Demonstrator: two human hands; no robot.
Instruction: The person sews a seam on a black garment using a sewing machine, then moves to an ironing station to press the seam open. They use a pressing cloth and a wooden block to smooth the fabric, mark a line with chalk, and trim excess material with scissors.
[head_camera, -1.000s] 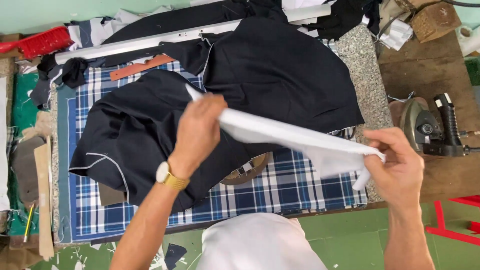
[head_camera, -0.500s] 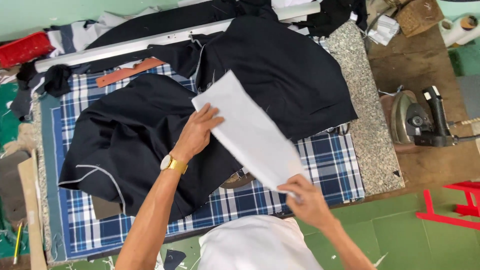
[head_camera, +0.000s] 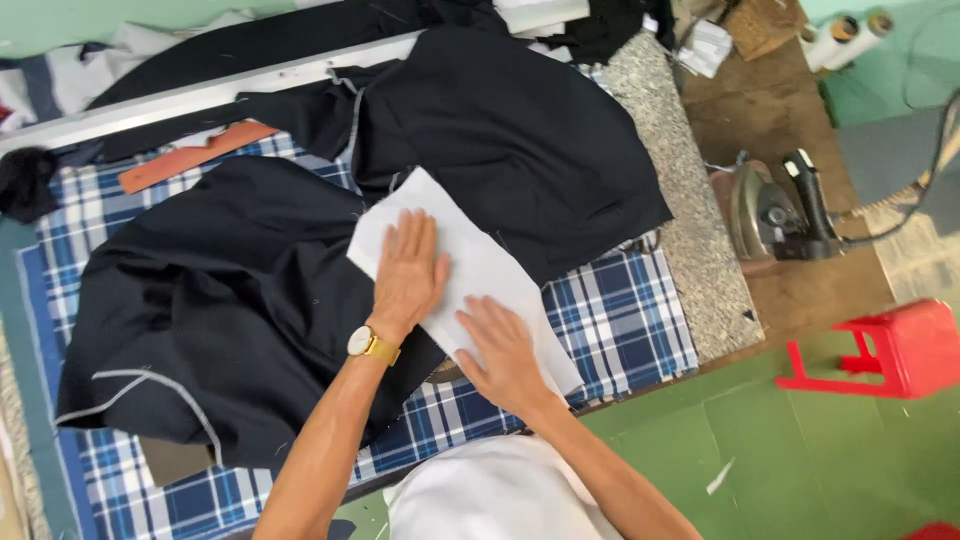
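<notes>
Left to right: dark garment (head_camera: 230, 300) sprawled over the blue plaid pad (head_camera: 620, 320), orange strip (head_camera: 195, 157) lying near its top-left edge, then the white fabric piece (head_camera: 480, 265) laid across the garment's middle and running out over the plaid. Left hand (head_camera: 408, 272) lay flat on the white piece, fingers spread; right hand (head_camera: 505, 352) pressed flat on its lower end, fingers apart. Further right sat the iron (head_camera: 775, 212) on the wooden side table (head_camera: 790, 130), well apart, and a red stool (head_camera: 885, 350) stood on the green floor.
</notes>
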